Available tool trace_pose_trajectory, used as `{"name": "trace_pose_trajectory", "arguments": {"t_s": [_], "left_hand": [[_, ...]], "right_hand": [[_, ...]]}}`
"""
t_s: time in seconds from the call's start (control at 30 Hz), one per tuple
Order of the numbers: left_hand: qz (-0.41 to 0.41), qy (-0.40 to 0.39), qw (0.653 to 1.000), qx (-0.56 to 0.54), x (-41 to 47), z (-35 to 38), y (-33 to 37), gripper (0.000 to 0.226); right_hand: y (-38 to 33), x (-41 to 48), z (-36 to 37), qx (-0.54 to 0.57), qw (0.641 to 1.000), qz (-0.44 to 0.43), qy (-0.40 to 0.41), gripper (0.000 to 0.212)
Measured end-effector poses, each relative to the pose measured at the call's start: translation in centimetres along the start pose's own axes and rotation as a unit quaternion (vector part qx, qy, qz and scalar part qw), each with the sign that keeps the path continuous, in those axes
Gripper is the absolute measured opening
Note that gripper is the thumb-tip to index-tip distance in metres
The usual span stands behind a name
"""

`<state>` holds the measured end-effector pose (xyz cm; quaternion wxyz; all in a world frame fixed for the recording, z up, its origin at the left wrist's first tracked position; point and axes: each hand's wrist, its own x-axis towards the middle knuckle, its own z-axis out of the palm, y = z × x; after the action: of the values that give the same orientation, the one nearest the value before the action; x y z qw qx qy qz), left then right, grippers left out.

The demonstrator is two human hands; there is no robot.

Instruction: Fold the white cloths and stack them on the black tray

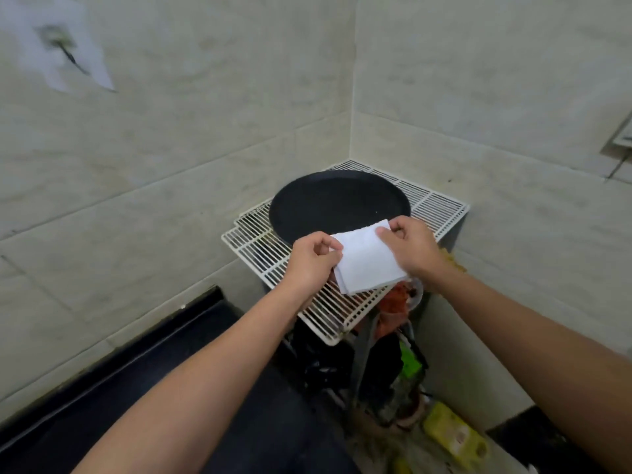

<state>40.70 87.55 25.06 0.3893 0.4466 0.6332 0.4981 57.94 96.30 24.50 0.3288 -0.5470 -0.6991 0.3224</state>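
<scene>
In the corner where two tiled walls meet, a round black tray (338, 203) sits on a white wire rack (434, 203). The tray's near-left rim juts past the rack's upper layer of wire.

At the near rim of the tray, both hands hold one white cloth (366, 261). The cloth is folded into a rough square, with several layers showing along its near edge. Its far edge overlaps the tray's near rim in view, and the rest lies over the rack wires on the near side of the tray. Whether it rests on the rack or is held just above it cannot be told.

The left hand (309, 265) is at the cloth's left corner. Its fingers are curled, and thumb and forefinger pinch the cloth's edge. The right hand (410, 246) is at the far-right corner, by the tray's near-right rim. Its fingers are also curled, and the fingertips nip that corner. Both bare forearms reach in from the near side.

Below the tray, under the rack, is a tangle of things too blurred to name. It includes something orange (393, 302) and something green (408, 362). Nearer than those, a yellow pack (455, 436) lies on the floor. Well to the near left of the tray, a black slab (136, 388) runs along the left wall. High on that wall, far from the tray, hangs a blurred sheet of paper (58, 59).
</scene>
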Motion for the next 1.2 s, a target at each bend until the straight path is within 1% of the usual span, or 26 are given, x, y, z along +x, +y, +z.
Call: {"name": "trace_pose_trajectory", "arguments": {"t_s": [0.07,0.13,0.23,0.37,0.43,0.53,0.67,0.77,0.83,0.87,0.93,1.0,1.07,1.13,1.2], "left_hand": [[-0.016,0.015,1.0,0.006,3.1,0.9,0.3,0.01],[-0.037,0.047,0.998,-0.01,6.3,2.0,0.5,0.013],[-0.08,0.085,0.993,-0.034,11.0,3.6,1.1,0.021],[-0.124,0.118,0.984,-0.052,16.7,6.0,1.3,0.031],[-0.129,0.136,0.982,-0.034,19.2,7.0,1.2,0.036],[-0.129,0.148,0.98,0.032,22.7,8.2,0.9,0.044],[-0.147,0.152,0.971,0.107,26.4,9.2,0.2,0.05],[-0.142,0.15,0.963,0.171,28.1,9.8,-0.2,0.052],[-0.13,0.138,0.948,0.254,28.4,10.2,-0.4,0.051],[-0.124,0.129,0.936,0.304,28.4,10.3,-0.6,0.049],[-0.102,0.116,0.898,0.412,28.1,10.3,-1.2,0.044],[-0.065,0.104,0.858,0.498,27.6,10.0,-2.0,0.041],[-0.036,0.082,0.833,0.545,27.2,9.7,-3.0,0.043],[-0.02,0.068,0.824,0.562,27.0,9.5,-3.6,0.046],[-0.017,0.058,0.822,0.567,27.0,9.4,-3.8,0.047]], "right_hand": [[0.1,3.9,-0.3,0.003,0.999,0.006,-0.031,0.017],[0.6,8.3,-0.2,0.029,0.998,0.014,-0.055,0.016],[1.5,14.2,0.1,0.072,0.993,0.026,-0.09,0.022],[3.5,21.4,0.6,0.077,0.99,-0.008,-0.122,0.025],[4.2,24.2,1.0,0.035,0.99,-0.039,-0.128,0.021],[4.9,27.9,1.5,-0.039,0.985,-0.086,-0.142,0.015],[5.9,31.5,2.4,-0.134,0.967,-0.138,-0.169,0.016],[6.7,33.3,3.1,-0.189,0.95,-0.17,-0.183,0.019],[7.1,33.7,3.3,-0.24,0.93,-0.2,-0.195,0.023],[7.2,33.7,3.3,-0.278,0.913,-0.222,-0.2,0.026],[7.5,33.5,3.4,-0.349,0.877,-0.272,-0.188,0.03],[8.2,33.0,3.5,-0.395,0.849,-0.316,-0.156,0.03],[8.8,33.0,3.5,-0.425,0.826,-0.341,-0.142,0.03],[9.2,33.3,3.5,-0.444,0.811,-0.353,-0.143,0.029],[9.2,33.5,3.5,-0.454,0.803,-0.357,-0.145,0.028]]}}
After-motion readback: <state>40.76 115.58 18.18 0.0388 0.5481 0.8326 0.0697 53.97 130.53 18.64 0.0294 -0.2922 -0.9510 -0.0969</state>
